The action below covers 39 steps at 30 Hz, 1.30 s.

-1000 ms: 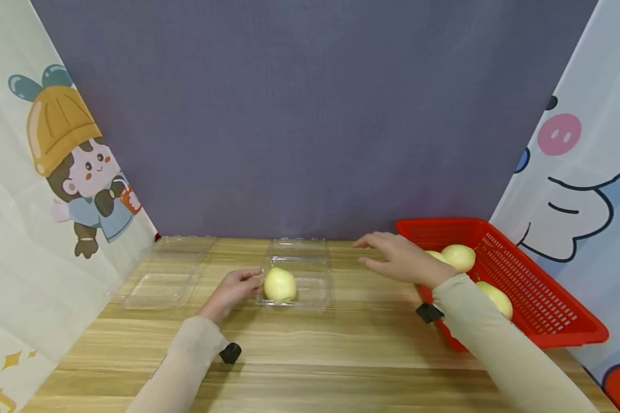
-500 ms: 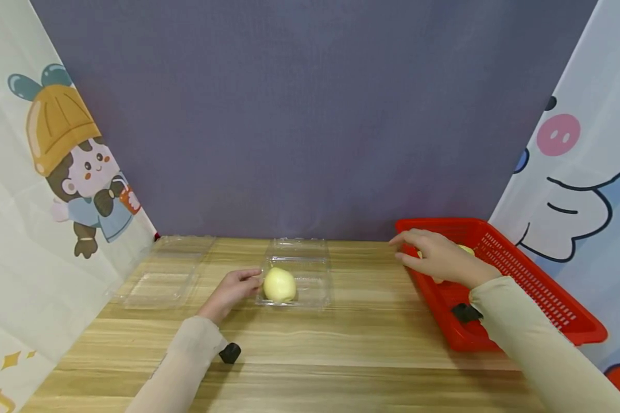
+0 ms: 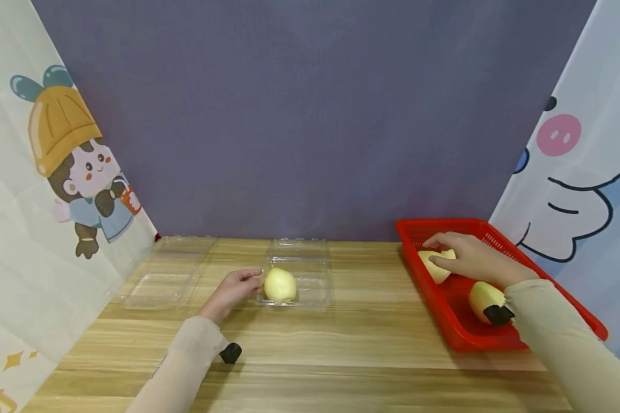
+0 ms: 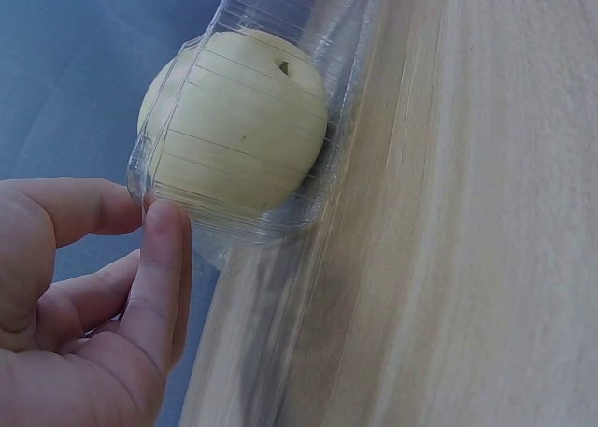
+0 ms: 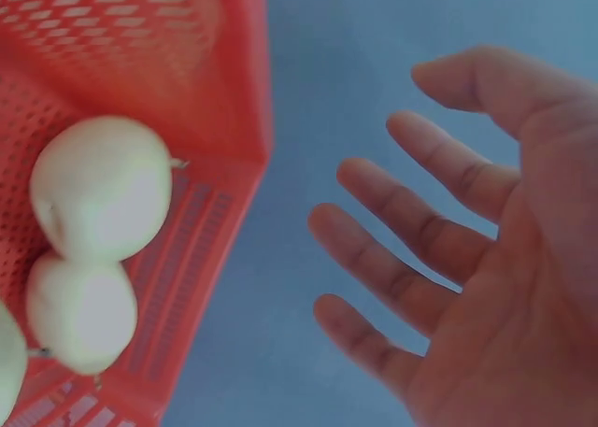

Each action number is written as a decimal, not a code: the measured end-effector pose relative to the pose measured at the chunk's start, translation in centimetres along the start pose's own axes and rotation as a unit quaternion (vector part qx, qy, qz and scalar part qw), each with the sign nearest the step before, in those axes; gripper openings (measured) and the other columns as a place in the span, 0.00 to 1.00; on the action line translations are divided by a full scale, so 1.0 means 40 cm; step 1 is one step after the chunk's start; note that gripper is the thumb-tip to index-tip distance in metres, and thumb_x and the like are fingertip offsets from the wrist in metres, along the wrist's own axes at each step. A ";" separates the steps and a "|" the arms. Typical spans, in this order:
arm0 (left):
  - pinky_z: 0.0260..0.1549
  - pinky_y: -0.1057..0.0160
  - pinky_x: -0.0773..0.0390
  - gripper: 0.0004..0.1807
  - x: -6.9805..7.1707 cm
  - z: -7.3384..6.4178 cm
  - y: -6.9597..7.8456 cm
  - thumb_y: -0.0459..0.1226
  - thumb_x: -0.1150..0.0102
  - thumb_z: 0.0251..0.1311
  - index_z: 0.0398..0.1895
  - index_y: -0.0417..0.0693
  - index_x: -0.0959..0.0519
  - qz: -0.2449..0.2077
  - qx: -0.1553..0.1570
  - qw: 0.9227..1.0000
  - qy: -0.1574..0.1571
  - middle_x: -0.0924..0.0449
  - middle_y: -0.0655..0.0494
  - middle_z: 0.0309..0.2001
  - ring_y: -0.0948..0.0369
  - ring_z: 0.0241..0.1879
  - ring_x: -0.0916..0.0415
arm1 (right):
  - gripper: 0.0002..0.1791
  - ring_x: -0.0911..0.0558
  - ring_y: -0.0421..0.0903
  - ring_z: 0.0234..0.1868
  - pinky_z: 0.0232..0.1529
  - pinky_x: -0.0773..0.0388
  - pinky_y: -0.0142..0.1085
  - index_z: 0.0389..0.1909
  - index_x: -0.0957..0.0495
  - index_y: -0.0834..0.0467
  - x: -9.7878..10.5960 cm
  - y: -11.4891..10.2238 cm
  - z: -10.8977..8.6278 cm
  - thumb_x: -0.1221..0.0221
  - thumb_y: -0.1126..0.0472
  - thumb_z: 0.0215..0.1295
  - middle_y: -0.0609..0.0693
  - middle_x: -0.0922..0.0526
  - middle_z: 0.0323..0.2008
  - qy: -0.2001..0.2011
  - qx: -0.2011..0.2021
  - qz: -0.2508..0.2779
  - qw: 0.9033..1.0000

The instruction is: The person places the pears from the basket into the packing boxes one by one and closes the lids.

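My left hand point(image 3: 233, 294) pinches the left rim of an open clear plastic clamshell box point(image 3: 312, 291) between thumb and fingertips. Inside the box's left half sits a pale yellow pear point(image 3: 280, 285); the left wrist view shows the same pear point(image 4: 238, 119) through the ribbed wall. My right hand point(image 3: 467, 258) reaches over a red plastic basket point(image 3: 457, 335), fingers spread above a pear point(image 3: 436, 267) at its far left. Another pear point(image 3: 483, 298) lies nearer, partly behind the wrist. In the right wrist view the hand point(image 5: 467, 231) holds nothing, and several pears point(image 5: 103, 189) show in the basket.
A second open clear clamshell box point(image 3: 160, 284) stands on the left of the wooden table point(image 3: 310, 361). A dark grey cloth point(image 3: 310, 115) hangs behind the table, with printed cloths point(image 3: 10, 189) at the sides.
My right hand has moved right and slightly down, from left of the basket to over its pears. My left hand, the box and its pear have stayed in place.
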<state>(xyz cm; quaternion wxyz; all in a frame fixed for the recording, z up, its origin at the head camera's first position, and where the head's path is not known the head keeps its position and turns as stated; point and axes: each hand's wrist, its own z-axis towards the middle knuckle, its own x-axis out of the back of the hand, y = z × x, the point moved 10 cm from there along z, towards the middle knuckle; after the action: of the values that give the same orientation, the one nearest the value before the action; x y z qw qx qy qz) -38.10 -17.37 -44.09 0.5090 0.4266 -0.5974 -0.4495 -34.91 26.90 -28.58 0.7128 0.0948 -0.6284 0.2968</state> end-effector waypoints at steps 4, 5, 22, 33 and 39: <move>0.48 0.63 0.18 0.26 -0.006 0.000 0.001 0.32 0.44 0.69 0.66 0.25 0.32 -0.002 -0.006 1.000 -0.005 0.25 0.31 0.58 0.54 0.47 0.19 | 0.18 0.20 0.56 0.49 0.49 0.20 0.53 0.53 0.20 0.58 -0.001 0.035 -0.016 0.35 0.54 0.66 0.55 0.18 0.51 -0.006 -0.019 0.009 1.000; 0.47 0.64 0.18 0.25 -0.006 0.000 0.000 0.31 0.43 0.69 0.66 0.26 0.31 -0.005 -0.004 1.000 -0.003 0.25 0.32 0.58 0.53 0.47 0.19 | 0.18 0.20 0.56 0.48 0.48 0.19 0.53 0.52 0.20 0.59 -0.003 0.042 -0.019 0.34 0.55 0.66 0.56 0.18 0.51 -0.008 -0.020 0.009 1.000; 0.52 0.60 0.19 0.26 -0.004 -0.004 -0.009 0.33 0.44 0.70 0.66 0.25 0.32 -0.010 -0.002 1.000 -0.007 0.30 0.30 0.63 0.51 0.51 0.20 | 0.22 0.19 0.58 0.45 0.45 0.18 0.50 0.48 0.19 0.64 -0.061 0.164 -0.065 0.29 0.56 0.57 0.55 0.17 0.45 -0.104 -0.062 0.029 0.992; 0.51 0.61 0.19 0.26 -0.003 -0.004 -0.006 0.33 0.44 0.70 0.66 0.26 0.32 -0.002 -0.001 1.000 -0.005 0.29 0.30 0.63 0.51 0.51 0.20 | 0.19 0.22 0.52 0.42 0.44 0.22 0.48 0.42 0.20 0.61 -0.093 0.228 -0.099 0.28 0.56 0.52 0.49 0.19 0.40 -0.173 -0.094 0.031 0.980; 0.52 0.61 0.19 0.25 -0.002 -0.001 -0.007 0.32 0.44 0.70 0.66 0.26 0.32 -0.007 -0.002 1.000 -0.006 0.29 0.30 0.63 0.53 0.50 0.20 | 0.16 0.26 0.49 0.39 0.39 0.25 0.41 0.38 0.24 0.62 -0.115 0.241 -0.129 0.31 0.61 0.51 0.51 0.24 0.36 -0.227 -0.143 0.077 0.960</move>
<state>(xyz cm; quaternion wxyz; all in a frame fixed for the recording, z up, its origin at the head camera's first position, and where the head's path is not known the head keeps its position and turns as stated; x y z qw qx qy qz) -38.05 -17.37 -44.40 0.5033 0.4266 -0.5967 -0.4568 -35.94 35.89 -36.25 0.5323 0.0081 -0.8152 0.2282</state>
